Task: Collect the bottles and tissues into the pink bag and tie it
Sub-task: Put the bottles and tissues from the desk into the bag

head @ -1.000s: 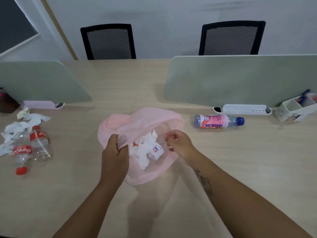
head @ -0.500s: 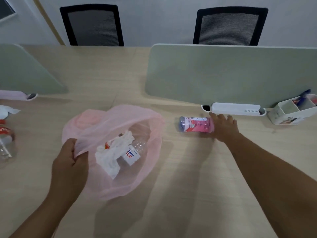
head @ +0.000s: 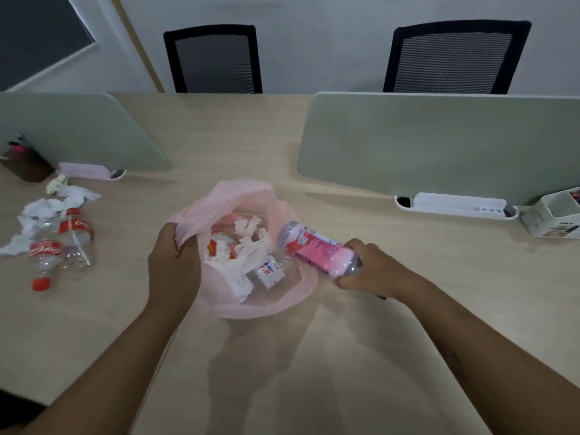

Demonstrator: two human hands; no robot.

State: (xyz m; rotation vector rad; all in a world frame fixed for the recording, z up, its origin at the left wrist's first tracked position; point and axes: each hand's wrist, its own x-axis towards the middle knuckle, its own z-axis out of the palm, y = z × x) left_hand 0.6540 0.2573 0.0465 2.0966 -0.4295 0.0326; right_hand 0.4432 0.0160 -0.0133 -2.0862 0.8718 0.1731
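Note:
A thin pink bag [head: 238, 196] lies open in the middle of the desk. Inside it are white tissues [head: 244, 259] and a clear bottle with a white label [head: 270, 273]. My left hand [head: 172, 265] grips the bag's left rim and holds the mouth open. My right hand [head: 364, 274] grips a pink-labelled bottle [head: 314, 249] by its cap end, its base pointing into the bag's right rim. At the left, two clear Coca-Cola bottles [head: 62, 243] with red labels lie on the desk beside crumpled white tissues [head: 47, 211].
Two grey-green divider screens [head: 439, 142] stand across the desk, with a white tray [head: 455, 205] at the right one's foot. A white organiser box [head: 555, 221] sits far right, a dark pen pot [head: 25, 164] far left. Two black chairs [head: 216, 58] stand beyond.
My right hand left the bag, reached right to the pink-labelled bottle, picked it up and brought it back to the bag's mouth. My left hand kept hold of the rim.

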